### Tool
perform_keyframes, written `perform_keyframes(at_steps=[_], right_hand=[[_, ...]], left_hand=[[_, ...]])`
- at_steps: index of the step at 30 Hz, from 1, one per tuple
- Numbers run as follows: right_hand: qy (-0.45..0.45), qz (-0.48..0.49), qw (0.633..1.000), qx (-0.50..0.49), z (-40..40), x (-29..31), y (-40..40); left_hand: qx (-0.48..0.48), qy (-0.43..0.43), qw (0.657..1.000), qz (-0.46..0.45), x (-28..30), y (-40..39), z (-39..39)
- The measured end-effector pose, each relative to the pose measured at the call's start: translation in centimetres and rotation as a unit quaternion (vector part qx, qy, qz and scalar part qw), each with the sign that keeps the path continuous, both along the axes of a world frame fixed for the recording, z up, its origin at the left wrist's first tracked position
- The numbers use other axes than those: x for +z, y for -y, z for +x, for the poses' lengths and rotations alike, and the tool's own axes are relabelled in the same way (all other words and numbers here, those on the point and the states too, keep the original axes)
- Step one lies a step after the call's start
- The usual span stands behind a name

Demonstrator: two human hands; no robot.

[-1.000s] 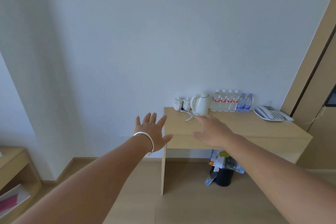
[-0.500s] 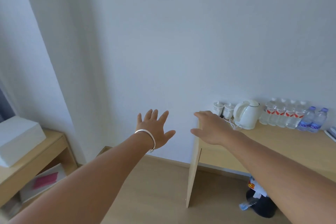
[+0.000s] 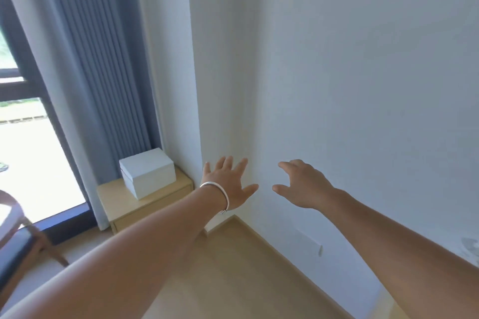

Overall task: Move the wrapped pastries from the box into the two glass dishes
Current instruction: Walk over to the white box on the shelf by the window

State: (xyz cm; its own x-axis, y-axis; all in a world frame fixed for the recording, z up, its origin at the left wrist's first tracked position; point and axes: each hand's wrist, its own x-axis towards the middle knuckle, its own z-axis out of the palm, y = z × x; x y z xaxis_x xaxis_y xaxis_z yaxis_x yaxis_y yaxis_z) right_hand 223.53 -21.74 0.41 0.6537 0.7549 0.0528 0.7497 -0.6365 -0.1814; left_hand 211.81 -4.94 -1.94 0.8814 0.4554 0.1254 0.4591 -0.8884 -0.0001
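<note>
Both hands reach forward in mid-air, empty. The left hand (image 3: 228, 184), a silver bangle (image 3: 217, 191) on its wrist, has its fingers spread straight; the right hand (image 3: 303, 186) hangs at its 3 o'clock with fingers loosely bent. They do not touch. The closed white rectangular box (image 3: 147, 172) sits at 9 o'clock of the left hand, on a low pale wooden cabinet (image 3: 147, 202) beside blue pleated curtains (image 3: 103, 72).

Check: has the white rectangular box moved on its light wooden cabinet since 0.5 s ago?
No. The white rectangular box sits on the same light wooden cabinet beside the wall; only the camera panned left.
</note>
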Motion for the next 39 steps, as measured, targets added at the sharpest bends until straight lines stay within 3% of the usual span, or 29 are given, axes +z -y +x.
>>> perform_keyframes(at_steps=[15, 24, 39], right_hand=[[-0.021, -0.032, 0.972, 0.234, 1.1, -4.5, -26.6], [-0.007, -0.063, 0.963, 0.262, 2.2, -5.0, -42.3], [-0.054, -0.087, 0.943, 0.318, 5.4, -10.5, -61.4]], left_hand=[[0.237, 0.000, 0.971, -0.043, -5.7, -20.4, -5.1], [0.284, 0.020, 0.955, -0.083, -6.7, -35.2, -4.6], [0.364, -0.009, 0.922, -0.127, -12.0, -50.4, -3.9]])
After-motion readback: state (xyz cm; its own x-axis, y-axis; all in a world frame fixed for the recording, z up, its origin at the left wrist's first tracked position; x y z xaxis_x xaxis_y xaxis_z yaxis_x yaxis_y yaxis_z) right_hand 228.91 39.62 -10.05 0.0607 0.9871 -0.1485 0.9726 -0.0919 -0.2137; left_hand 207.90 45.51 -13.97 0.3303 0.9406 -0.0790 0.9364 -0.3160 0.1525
